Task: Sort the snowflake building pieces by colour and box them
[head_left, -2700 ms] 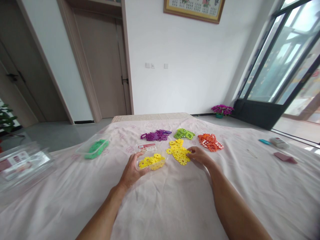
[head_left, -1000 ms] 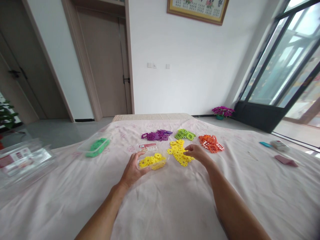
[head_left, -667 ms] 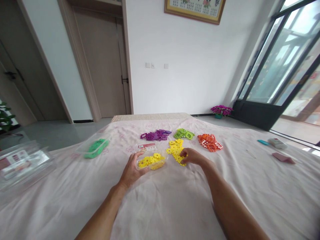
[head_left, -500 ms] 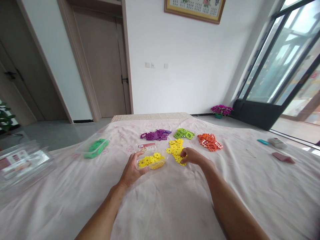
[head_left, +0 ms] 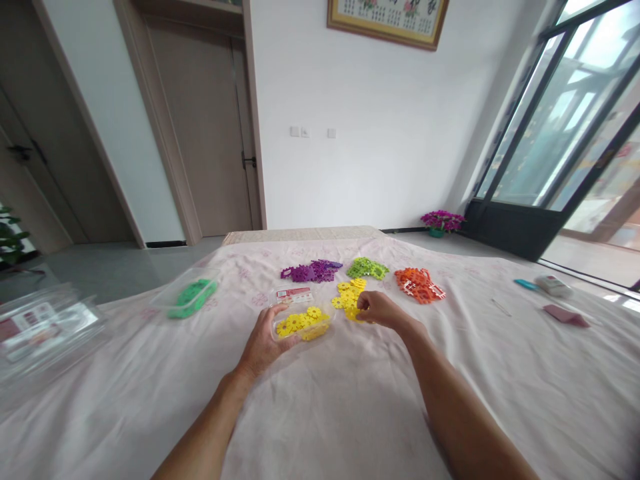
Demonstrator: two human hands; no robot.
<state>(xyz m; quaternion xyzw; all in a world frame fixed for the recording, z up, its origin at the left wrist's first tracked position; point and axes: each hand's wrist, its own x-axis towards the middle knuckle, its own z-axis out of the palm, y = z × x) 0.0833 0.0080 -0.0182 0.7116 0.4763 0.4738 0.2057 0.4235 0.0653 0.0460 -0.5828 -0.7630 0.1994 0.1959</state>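
Observation:
My left hand [head_left: 265,341] grips the near left side of a clear plastic container [head_left: 326,329], its fingers and thumb around the wall. Inside lie several yellow flower-shaped plastic pieces [head_left: 300,322]. The container's clear lid [head_left: 294,294], bearing a red and white label, stands just behind it. To the right, my right hand [head_left: 383,310] has its fingers pinched at the near end of a loose pile of yellow flower-shaped pieces [head_left: 345,298]. A bit of yellow shows under those fingertips; how many pieces they hold is hidden.
Behind the yellow pile are heaps of purple pieces [head_left: 310,271], light green pieces [head_left: 367,268] and orange pieces [head_left: 419,285]. A clear container with green pieces [head_left: 193,298] sits left. Stacked clear containers [head_left: 45,327] stand far left. A pink cloth [head_left: 566,315] lies far right.
My right hand has shifted slightly left and away from me, and the near end of the yellow pile now shows fewer pieces. My left hand stays on the container.

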